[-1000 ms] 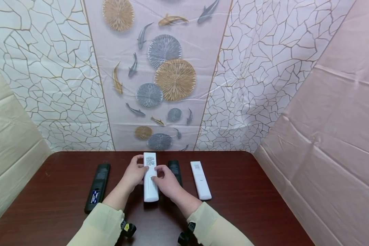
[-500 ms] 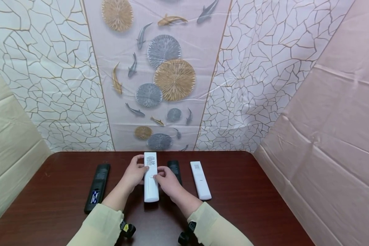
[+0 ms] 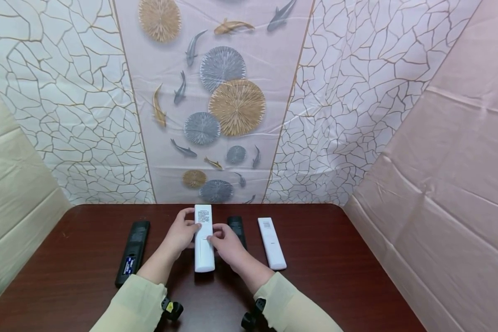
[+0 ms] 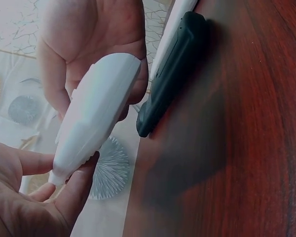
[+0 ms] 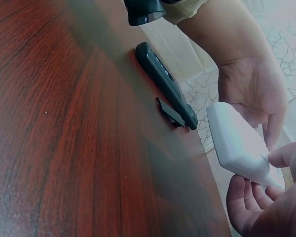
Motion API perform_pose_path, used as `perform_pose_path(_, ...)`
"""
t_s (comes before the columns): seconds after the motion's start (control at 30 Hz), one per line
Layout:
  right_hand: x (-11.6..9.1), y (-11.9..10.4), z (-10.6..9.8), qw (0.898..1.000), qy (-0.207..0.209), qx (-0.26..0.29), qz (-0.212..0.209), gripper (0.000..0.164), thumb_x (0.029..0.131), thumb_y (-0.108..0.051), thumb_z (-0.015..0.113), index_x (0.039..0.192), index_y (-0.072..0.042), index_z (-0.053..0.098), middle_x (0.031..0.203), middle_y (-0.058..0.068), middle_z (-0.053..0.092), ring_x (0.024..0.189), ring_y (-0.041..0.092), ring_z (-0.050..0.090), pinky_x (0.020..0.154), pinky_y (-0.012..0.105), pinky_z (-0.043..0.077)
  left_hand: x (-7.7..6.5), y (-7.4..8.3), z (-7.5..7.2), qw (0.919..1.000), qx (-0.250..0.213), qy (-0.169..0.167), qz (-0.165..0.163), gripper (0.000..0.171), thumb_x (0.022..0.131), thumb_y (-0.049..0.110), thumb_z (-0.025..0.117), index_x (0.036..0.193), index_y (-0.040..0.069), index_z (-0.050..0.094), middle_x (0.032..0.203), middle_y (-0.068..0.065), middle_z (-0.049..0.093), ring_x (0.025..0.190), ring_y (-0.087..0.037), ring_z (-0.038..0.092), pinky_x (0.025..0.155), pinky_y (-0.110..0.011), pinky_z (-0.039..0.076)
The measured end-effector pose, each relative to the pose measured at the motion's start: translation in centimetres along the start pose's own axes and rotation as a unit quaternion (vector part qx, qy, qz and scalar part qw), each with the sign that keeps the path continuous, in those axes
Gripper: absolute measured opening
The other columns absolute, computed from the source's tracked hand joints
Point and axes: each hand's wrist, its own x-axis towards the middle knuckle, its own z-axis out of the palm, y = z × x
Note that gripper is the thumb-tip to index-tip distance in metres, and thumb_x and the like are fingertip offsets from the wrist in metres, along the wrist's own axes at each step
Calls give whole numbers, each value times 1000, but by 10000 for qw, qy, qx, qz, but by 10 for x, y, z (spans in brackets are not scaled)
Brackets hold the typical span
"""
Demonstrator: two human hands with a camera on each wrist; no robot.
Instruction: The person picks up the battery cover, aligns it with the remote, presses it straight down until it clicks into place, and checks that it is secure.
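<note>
A white remote control (image 3: pixel 204 240) is held back side up over the table, its printed label toward the far end. My left hand (image 3: pixel 181 234) grips its left edge, thumb on the back and fingers beneath. From the other side my right hand (image 3: pixel 227 244) holds it, thumb against the back near a small mark on the casing. In the left wrist view the white remote control (image 4: pixel 98 103) stands tilted between both hands. The right wrist view shows the right thumb (image 5: pixel 281 157) on one face of it and curled fingers (image 5: pixel 244 202) below.
To the left lies a black remote (image 3: pixel 133 251) with batteries (image 3: pixel 129 264) showing in its compartment. A small black cover-like piece (image 5: pixel 170 112) lies beside it. Right of my hands are another black remote (image 3: pixel 236 229), partly hidden, and a second white remote (image 3: pixel 271 243).
The right thumb and fingers have shifted slightly rightward on the white remote control, toward its edge. The left hand keeps its grip, and the other remotes stay where they were.
</note>
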Motion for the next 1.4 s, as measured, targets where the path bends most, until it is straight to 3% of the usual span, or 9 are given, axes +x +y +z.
perform_pose_path(0.63,0,0,0,9999,145,-18,-19,38,99,-19,63,134,-7,52,104,7,61,88,18,62,74,40,57,0,1,-2,9999,-83,-86,7,57,100,11,49,152,15,26,136,-24,49,109,-34,60,70,-43,58)
perform_pose_path(0.9,-6,7,-4,9987,320,358,-175,37,98,-7,56,134,0,51,104,12,62,86,29,61,67,41,57,1,-7,-3,10000,17,-32,30,56,99,10,54,151,14,32,135,-26,52,108,-34,62,70,-43,58)
perform_pose_path(1.2,-17,8,-19,9987,259,423,-81,34,100,-9,54,132,0,53,113,20,61,86,28,63,69,38,57,10,-16,6,9999,87,-77,-110,57,99,10,56,151,12,33,135,-28,52,110,-35,61,70,-43,58)
perform_pose_path(1.4,-20,10,-26,9990,280,353,-60,31,99,-9,55,129,-2,55,104,12,62,82,22,62,68,35,57,22,-25,8,9993,159,-62,-333,57,100,11,56,151,11,32,135,-28,51,112,-37,60,71,-43,58)
